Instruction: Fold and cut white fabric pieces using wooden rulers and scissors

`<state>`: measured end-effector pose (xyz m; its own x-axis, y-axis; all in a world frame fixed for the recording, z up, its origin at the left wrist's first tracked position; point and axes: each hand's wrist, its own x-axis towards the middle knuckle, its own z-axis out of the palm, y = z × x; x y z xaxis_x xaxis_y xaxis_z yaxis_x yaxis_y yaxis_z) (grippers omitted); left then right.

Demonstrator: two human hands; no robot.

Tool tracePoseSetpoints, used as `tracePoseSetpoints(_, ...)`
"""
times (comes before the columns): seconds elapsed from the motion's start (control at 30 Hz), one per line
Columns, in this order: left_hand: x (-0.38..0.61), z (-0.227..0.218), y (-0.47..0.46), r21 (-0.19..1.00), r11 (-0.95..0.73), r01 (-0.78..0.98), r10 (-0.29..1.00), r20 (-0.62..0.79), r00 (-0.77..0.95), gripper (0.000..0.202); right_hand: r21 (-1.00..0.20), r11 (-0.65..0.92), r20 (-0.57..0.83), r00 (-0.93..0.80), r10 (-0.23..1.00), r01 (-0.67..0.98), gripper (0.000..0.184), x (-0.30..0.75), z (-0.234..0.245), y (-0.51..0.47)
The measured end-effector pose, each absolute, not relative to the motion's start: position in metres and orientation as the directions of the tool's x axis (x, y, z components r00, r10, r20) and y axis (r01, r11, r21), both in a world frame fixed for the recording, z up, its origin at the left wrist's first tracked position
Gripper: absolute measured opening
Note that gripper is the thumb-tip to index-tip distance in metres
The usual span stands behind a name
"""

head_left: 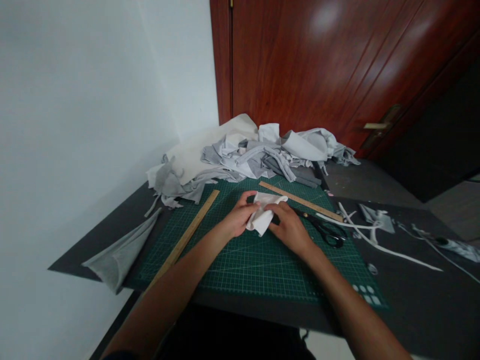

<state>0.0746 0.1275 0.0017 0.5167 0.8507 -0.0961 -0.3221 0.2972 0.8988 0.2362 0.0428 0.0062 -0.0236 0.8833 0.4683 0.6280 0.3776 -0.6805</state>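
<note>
both hands hold a small white cloth (264, 214) between them, above the middle of a green gridded cutting mat (255, 272) on a dark worktop (416, 300). the left hand (239, 216) has its fingers closed on the cloth's left side, the thumb lying over the front of it. the right hand (289, 226) has its fingers bent over the cloth's right side, thumb and forefinger held a little apart; how firmly they grip, i cannot tell. the cloth looks creased and hangs down between the hands.

just right of the right hand, black-handled scissors (325, 229) lie on the mat. one wooden ruler (191, 227) slants along the mat's left side, another (300, 201) lies beyond the hands. a heap of grey and white fabric (258, 157) covers the far end, a grey cloth piece (125, 252) lies at the left edge, and white strips (397, 251) lie at the right.
</note>
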Motion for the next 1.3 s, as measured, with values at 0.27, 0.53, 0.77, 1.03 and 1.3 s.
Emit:
tracePoseSetpoints(0.27, 0.058, 0.004, 0.143, 0.998, -0.038, -0.052, 0.796, 0.062, 0.603, 0.050, -0.726, 0.377, 0.531, 0.121, 0.838, 0.575, 0.017, 0.236, 0.006, 0.046)
tracePoseSetpoints(0.53, 0.077, 0.004, 0.114, 0.962, -0.231, -0.149, 0.734, 0.272, 0.622, 0.074, -0.978, 0.190, 0.157, 0.298, 0.942, -0.088, 0.025, 0.216, -0.002, 0.052)
tracePoseSetpoints(0.77, 0.082, 0.001, 0.111, 0.969, -0.115, -0.217, 0.843, 0.211, 0.494, 0.051, -0.919, 0.149, 0.084, 0.186, 0.979, -0.366, 0.035, 0.219, 0.003, 0.048)
tracePoseSetpoints(1.03, 0.080, 0.009, 0.107, 0.969, -0.121, -0.216, 0.808, 0.222, 0.546, 0.058, -0.931, 0.177, 0.134, 0.154, 0.979, -0.318, 0.036, 0.214, 0.002, 0.046)
tracePoseSetpoints(1.3, 0.079, 0.004, 0.114, 0.976, -0.093, -0.195, 0.872, 0.174, 0.457, 0.068, -0.851, 0.294, 0.140, 0.351, 0.926, -0.436, 0.032, 0.216, 0.004, 0.050)
